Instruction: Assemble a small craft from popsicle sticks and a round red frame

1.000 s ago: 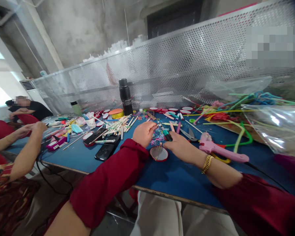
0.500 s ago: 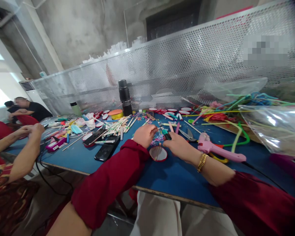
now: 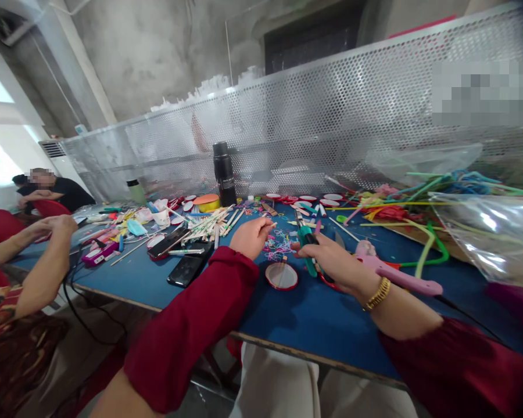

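Note:
My left hand hovers over the blue table, fingers curled in a pinch on a thin pale stick that points right. My right hand is wrapped round the green handles of a pair of pliers, whose jaws point up and away from me. Between the hands lies a tangle of small coloured rubber bands. A round red-rimmed lid with a stick across it lies just in front of them. Both sleeves are dark red, and a gold bracelet circles the right wrist.
A pink glue gun lies right of my right hand. Two phones, loose sticks, a black flask and a yellow tape roll sit to the left and behind. Clear bags of coloured straws fill the right. Another person's arms work at left.
My right hand has lifted the green-handled pliers off the table and turned them upright. My left hand has moved slightly forward with the stick.

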Action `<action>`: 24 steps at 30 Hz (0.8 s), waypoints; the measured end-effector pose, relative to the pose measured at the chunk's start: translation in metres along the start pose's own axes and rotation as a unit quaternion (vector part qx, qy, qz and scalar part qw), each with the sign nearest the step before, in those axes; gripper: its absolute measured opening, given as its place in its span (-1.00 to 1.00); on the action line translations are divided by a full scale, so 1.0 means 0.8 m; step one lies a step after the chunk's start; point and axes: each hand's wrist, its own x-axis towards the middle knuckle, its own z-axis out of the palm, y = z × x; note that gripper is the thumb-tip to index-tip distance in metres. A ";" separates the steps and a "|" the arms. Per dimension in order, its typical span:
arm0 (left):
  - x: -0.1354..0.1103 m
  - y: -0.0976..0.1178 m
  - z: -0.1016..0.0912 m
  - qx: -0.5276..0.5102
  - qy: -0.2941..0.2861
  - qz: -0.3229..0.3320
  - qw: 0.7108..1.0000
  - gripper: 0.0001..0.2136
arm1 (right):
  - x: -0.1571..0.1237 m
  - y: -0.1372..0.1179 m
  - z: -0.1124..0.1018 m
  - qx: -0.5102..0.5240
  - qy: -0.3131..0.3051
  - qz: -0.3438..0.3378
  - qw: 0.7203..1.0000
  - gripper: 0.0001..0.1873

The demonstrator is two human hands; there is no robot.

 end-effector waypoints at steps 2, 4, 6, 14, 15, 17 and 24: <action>0.000 0.001 -0.003 -0.030 0.009 0.001 0.999 -0.77 | -0.001 -0.002 -0.005 0.003 -0.025 0.020 0.999 -0.90; 0.000 0.001 -0.003 -0.058 0.011 0.002 0.998 -0.77 | -0.002 -0.005 -0.007 -0.033 -0.032 0.005 0.999 -0.94; 0.000 -0.001 -0.002 -0.076 0.009 0.006 0.997 -0.77 | -0.005 -0.009 -0.007 -0.085 -0.036 -0.021 0.996 -0.97; 0.001 -0.004 0.006 -0.104 0.013 0.023 0.994 -0.74 | -0.015 -0.016 -0.001 -0.151 -0.059 -0.029 0.986 -0.74; 0.001 -0.004 0.007 -0.108 0.012 0.024 0.994 -0.73 | -0.016 -0.017 -0.001 -0.155 -0.062 -0.028 0.986 -0.70; 0.002 -0.005 0.008 -0.116 0.007 0.025 0.993 -0.71 | -0.017 -0.018 -0.002 -0.161 -0.066 -0.028 0.984 -0.65; 0.003 -0.006 0.010 -0.136 -0.020 0.017 0.990 -0.74 | -0.016 -0.019 0.000 -0.168 -0.069 -0.031 0.983 -0.57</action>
